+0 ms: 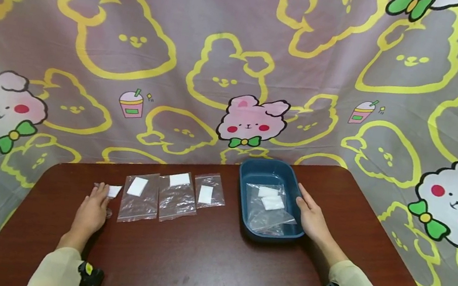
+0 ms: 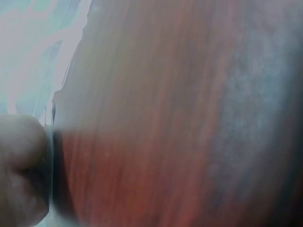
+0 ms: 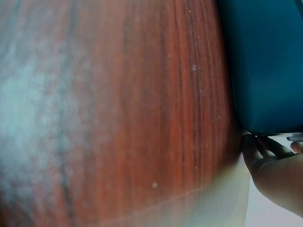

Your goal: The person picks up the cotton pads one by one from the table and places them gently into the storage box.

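My right hand (image 1: pixel 313 219) grips the right wall of a dark blue plastic tub (image 1: pixel 241 205), which stands on the table. Its fingers (image 3: pixel 265 151) show against the tub's edge in the right wrist view. Inside the tub lie clear zip bags (image 1: pixel 270 224) with white pieces (image 1: pixel 272 202) in them. At the far left, my left hand (image 1: pixel 91 213) rests over another zip bag, its fingers stretched forward and covering most of it. The white piece (image 1: pixel 114 191) of that bag shows beyond the fingertips. Clear plastic (image 2: pixel 28 52) runs alongside the fingers in the left wrist view.
Three flat zip bags lie in a row between the hands: a left one (image 1: pixel 140 206), a middle one (image 1: pixel 178 202) and a right one (image 1: pixel 214 190), each with a white rectangle. The brown wooden table (image 1: pixel 200 268) meets a patterned cloth (image 1: pixel 203 79) behind.
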Motion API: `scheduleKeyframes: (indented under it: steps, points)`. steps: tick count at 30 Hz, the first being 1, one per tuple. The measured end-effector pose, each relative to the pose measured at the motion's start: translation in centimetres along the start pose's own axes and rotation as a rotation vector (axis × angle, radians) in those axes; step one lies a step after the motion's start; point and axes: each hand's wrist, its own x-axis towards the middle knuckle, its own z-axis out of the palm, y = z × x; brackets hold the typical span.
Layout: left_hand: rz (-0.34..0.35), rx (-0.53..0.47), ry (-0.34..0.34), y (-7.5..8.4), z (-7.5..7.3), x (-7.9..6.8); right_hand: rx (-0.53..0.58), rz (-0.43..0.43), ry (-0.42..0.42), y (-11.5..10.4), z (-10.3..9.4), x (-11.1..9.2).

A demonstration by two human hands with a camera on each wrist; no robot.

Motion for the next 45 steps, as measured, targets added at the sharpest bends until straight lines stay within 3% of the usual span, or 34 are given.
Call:
scheduleKeyframes:
  steps: [5,13,24,33,45]
  points:
    - [-0.007,-0.01,0.017,0.1,0.0,-0.2,-0.004,0.001,0.003,-0.1,0.0,-0.1]
    - [-0.024,-0.013,-0.018,0.0,-0.2,-0.4,-0.014,-0.004,0.004,-0.2,0.0,0.0]
    - [0.063,0.035,0.069,0.8,-1.3,-0.7,-0.033,-0.008,-0.002,-0.1,-0.2,-0.1]
    - [0.117,0.039,0.154,2.1,-3.5,-0.2,-0.018,0.003,0.0,-0.2,-0.2,-0.2]
    - [0.156,0.06,0.2,3.3,-7.5,0.0,-0.007,0.002,0.007,0.1,0.1,0.0]
